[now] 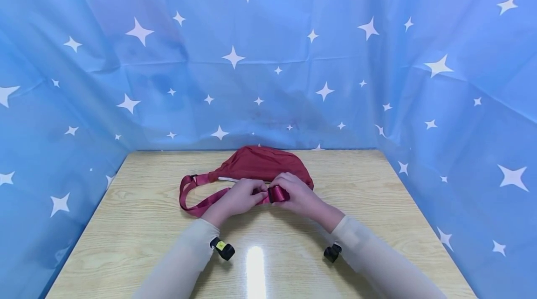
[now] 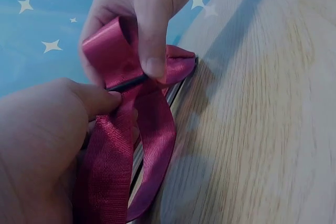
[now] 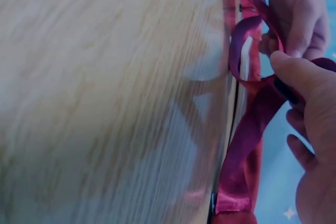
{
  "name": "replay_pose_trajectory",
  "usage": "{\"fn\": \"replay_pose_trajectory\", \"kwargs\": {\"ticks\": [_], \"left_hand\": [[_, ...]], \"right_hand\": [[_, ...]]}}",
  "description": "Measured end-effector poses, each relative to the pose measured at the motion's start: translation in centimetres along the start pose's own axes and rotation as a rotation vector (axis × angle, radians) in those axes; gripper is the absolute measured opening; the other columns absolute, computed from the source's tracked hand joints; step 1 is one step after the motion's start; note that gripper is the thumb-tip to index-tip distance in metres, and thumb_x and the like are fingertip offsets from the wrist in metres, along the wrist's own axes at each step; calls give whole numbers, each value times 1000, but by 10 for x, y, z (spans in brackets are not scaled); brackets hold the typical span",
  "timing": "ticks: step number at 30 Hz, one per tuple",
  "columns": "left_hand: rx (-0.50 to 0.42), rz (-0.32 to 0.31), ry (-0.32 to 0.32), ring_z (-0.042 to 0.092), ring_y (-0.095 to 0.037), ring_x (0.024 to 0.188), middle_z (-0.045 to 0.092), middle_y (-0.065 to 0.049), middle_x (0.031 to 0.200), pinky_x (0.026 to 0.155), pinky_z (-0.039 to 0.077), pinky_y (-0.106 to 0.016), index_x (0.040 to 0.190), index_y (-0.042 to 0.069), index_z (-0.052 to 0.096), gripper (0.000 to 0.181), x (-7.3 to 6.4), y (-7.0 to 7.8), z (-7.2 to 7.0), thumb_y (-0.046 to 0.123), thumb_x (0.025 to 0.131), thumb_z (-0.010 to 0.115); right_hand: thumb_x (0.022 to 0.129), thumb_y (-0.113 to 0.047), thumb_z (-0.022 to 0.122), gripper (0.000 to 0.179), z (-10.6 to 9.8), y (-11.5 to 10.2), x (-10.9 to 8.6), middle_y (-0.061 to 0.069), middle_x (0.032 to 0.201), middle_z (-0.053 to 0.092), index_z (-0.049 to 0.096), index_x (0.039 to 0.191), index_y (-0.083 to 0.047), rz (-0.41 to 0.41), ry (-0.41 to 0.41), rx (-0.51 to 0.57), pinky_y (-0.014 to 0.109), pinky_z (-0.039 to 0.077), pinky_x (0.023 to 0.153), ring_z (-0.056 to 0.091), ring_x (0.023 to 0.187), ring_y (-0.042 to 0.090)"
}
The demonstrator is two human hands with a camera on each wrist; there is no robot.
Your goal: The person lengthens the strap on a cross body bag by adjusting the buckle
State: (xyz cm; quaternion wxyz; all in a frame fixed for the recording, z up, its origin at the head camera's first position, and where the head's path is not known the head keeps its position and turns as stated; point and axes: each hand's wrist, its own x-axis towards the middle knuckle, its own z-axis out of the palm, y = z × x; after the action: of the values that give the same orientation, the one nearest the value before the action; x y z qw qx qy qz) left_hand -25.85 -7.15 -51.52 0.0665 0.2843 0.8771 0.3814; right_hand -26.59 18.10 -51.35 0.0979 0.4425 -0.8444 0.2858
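A dark red waist bag (image 1: 264,163) lies near the back of the table, its shiny red strap (image 1: 201,206) looping out to the left and along its front. My left hand (image 1: 241,196) pinches the strap between thumb and fingers, thumb tip right at a black slider buckle (image 2: 127,83). Just across the buckle, my right hand (image 1: 299,196) grips a folded loop of strap (image 2: 107,45), its thumb pressing by the buckle in the left wrist view. In the right wrist view, the twisted strap (image 3: 252,129) hangs from the right hand's thumb and fingers.
The light wood table (image 1: 147,243) ends at a blue curtain (image 1: 268,79) with white stars, which stands behind and at both sides. Small black devices sit at both wrists, the left one (image 1: 222,248) with a yellow mark. A bright reflection shows at the table's front.
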Motion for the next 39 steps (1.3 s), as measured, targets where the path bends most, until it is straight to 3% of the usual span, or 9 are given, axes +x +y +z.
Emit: {"fn": "replay_pose_trajectory", "kwargs": {"ticks": [6, 11, 18, 21, 28, 31, 39], "left_hand": [[-46, -17, 5, 56, -9, 72, 64, 9, 83, 72, 49, -31, 102, 23, 73, 8, 1, 2, 3, 21, 109, 73], [-82, -34, 22, 61, -11, 83, 69, 10, 94, 79, 52, -32, 110, 23, 71, 10, 0, -1, 6, 31, 107, 77], [-88, -40, 41, 65, -11, 87, 69, 10, 99, 81, 56, -34, 131, 23, 67, 31, -3, -2, 9, 31, 104, 81], [-74, -39, 31, 66, -12, 90, 69, 11, 103, 83, 56, -35, 134, 25, 67, 39, -3, -1, 8, 34, 101, 86], [81, -24, 45, 66, -10, 89, 69, 14, 100, 83, 57, -33, 137, 24, 70, 46, -5, 3, 7, 40, 97, 88], [135, -9, 70, 65, -9, 88, 70, 13, 100, 83, 57, -33, 136, 22, 71, 46, -5, 4, 8, 39, 96, 88], [132, -3, 111, 67, -10, 92, 73, 9, 104, 87, 59, -35, 133, 19, 70, 47, -6, 1, 11, 38, 95, 89]], "right_hand": [[81, -12, 102, 51, 0, -1, -1, 4, 120, 71, 71, 121, -9, 8, 0, 3, 44, 56, 99, 65, 114, 24], [83, -14, 100, 52, -1, -3, -1, 2, 124, 72, 70, 126, -10, 43, -19, 20, 43, 58, 100, 68, 117, 22], [87, -21, 98, 64, -3, -7, -2, 4, 130, 72, 64, 141, -12, 253, -65, 73, 41, 62, 95, 70, 116, 23], [86, -25, 99, 69, -5, -9, -2, 6, 128, 73, 61, 143, -13, 300, -62, 76, 38, 63, 89, 71, 113, 24], [86, -28, 99, 70, -6, -8, -3, 6, 127, 73, 61, 144, -14, 288, -65, 72, 35, 62, 85, 72, 109, 23], [89, -23, 97, 69, -7, -8, -3, 5, 130, 72, 59, 145, -13, 284, -78, 110, 35, 62, 88, 72, 111, 22], [92, -1, 87, 69, -9, -6, -5, 11, 141, 71, 50, 150, -9, 253, -82, 238, 49, 59, 105, 70, 131, 30]]}}
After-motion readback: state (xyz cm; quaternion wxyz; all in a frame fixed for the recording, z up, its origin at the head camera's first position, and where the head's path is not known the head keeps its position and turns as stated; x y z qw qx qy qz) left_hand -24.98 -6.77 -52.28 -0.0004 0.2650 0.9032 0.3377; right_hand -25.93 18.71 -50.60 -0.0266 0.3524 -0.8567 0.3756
